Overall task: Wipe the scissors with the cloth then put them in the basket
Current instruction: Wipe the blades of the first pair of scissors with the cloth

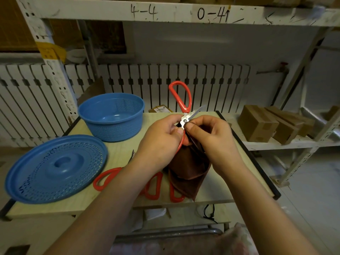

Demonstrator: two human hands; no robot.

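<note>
scissors with red plastic loop handles and steel blades (184, 109) were held open above the pale wooden table (117, 155), well apart from the round blue plastic basket (112, 116). the left hand (158, 142) gripped the lower handle, fingers curled round it. the right hand (211, 137) pinched the dark brown cloth (189, 168) against the metal by the pivot. likely risk: fingertips so near the spread blades could be nicked if the handles closed, or the hanging cloth could snag.
</note>
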